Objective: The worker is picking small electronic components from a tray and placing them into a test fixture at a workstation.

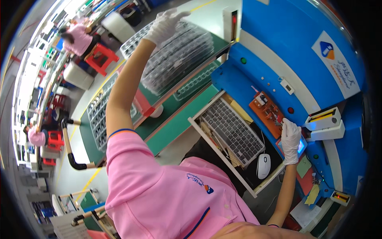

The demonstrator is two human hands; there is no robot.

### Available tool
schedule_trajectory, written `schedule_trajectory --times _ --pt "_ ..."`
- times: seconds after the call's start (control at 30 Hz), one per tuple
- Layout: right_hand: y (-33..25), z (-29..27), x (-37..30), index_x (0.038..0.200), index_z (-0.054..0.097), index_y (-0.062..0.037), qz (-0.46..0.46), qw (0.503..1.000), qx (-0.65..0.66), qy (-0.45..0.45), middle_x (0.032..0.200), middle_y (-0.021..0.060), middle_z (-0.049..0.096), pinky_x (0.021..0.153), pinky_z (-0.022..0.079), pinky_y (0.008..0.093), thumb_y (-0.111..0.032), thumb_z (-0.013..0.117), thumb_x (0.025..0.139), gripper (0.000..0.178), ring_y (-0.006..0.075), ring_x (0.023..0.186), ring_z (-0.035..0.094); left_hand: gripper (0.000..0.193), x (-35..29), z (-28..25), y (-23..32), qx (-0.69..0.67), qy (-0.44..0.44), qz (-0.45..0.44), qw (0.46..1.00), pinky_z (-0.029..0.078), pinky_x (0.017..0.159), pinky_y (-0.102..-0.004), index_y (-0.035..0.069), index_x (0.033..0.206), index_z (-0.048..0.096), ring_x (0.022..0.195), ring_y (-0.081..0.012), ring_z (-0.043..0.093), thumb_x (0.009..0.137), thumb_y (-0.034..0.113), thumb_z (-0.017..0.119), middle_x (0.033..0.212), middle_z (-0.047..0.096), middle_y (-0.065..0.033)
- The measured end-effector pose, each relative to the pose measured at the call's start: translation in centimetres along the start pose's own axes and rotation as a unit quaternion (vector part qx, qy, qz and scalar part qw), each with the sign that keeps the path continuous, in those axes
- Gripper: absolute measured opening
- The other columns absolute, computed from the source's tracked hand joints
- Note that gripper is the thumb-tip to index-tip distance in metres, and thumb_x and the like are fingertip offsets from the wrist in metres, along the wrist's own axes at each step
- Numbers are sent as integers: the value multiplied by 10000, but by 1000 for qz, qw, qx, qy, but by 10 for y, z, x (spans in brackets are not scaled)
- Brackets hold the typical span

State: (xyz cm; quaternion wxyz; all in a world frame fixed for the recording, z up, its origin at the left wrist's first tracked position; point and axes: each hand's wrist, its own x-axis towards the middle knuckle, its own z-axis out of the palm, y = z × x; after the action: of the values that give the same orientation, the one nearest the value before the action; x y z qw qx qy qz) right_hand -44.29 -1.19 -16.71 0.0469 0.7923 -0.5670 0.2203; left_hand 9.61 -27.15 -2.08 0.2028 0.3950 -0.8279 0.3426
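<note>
My left hand (pixel 164 27), in a white glove, reaches out over the far end of a stack of clear plastic trays (pixel 175 65). Its fingers are stretched out, and nothing shows in them. On the blue bench, my right hand (pixel 291 140), gloved too, is at the near end of an orange fixture (pixel 266 111) with small metal and black parts on it. The fingertips are pinched together by a small red piece of the fixture; what is between them cannot be made out. Just beside this hand a lit screen (pixel 301 146) is partly covered.
A pulled-out drawer in front of me holds a grey keyboard (pixel 232 129) and a white mouse (pixel 263 166). Left stands a green-topped cart with a tray of dark parts (pixel 97 117). White holders (pixel 325 124) sit right of the fixture. Farther off, people sit on red stools (pixel 101 59).
</note>
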Motion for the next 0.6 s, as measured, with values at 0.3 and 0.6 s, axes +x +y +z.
schedule_trajectory --times 0.3,0.6 --pt "-23 9 16 1302 586 -76 -61 989 133 39 1254 106 626 1015 484 381 -21 528 987 326 283 1152 596 324 -142 -221 -11 -140 -173 -323 920 528 876 -376 138 1227 642 962 -273 695 926 208 546 1063 712 -154" --pt "-26 4 14 1338 555 -25 -143 987 -4 72 993 56 661 894 456 393 -20 578 961 378 197 868 620 319 -266 -229 44 68 -379 -550 741 516 830 -447 44 1019 713 918 -376 681 829 290 642 954 708 -211"
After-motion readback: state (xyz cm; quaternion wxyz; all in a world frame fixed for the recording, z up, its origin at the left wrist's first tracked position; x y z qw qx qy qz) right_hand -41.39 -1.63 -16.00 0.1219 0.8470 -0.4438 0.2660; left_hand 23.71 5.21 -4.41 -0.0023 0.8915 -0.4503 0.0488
